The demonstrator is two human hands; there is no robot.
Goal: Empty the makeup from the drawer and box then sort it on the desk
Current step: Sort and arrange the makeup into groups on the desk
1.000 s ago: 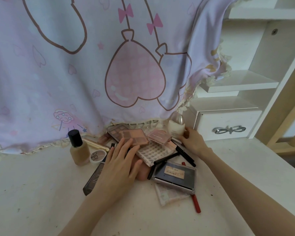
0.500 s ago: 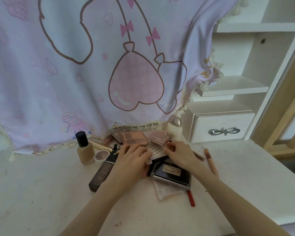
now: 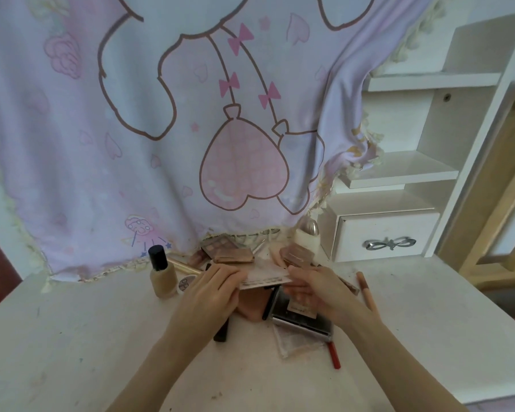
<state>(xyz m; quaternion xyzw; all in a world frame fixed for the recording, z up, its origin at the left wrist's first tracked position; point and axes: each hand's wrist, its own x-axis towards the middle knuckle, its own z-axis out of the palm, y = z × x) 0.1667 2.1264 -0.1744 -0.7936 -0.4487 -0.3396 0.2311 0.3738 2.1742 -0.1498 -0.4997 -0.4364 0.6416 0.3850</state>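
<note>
From the head view, both hands meet over a pile of makeup at the middle of the white surface (image 3: 72, 337). The left hand (image 3: 208, 292) has its fingers curled around the left end of a pale flat palette (image 3: 265, 276), with the thumb on top. The right hand (image 3: 318, 288) grips the right end of the same palette, its fingers bent under it. The palette is held just above the pile, tilted a little, and it looks whitish with a thin printed edge.

Under the hands lies a dark grey compact (image 3: 301, 319), and at 6 o'clock from it a clear plastic case (image 3: 298, 343) lies flat. A red pencil (image 3: 333, 355) sticks out at 5 o'clock from the compact. A tan pencil (image 3: 367, 289) lies apart at 3 o'clock from the right hand.

At 9 o'clock from the left hand stands a foundation bottle (image 3: 161, 273) with a black cap, upright, and a small round white pot (image 3: 186, 283) is just beside it. At 12 o'clock from the hands, brown eyeshadow palettes (image 3: 232, 252) and a pinkish compact (image 3: 298, 254) lie close to the pink curtain (image 3: 131, 144). A cream bottle (image 3: 306, 237) with a silver cap stands beside the white drawer (image 3: 387, 237), which is shut and has a silver bow handle.
</note>
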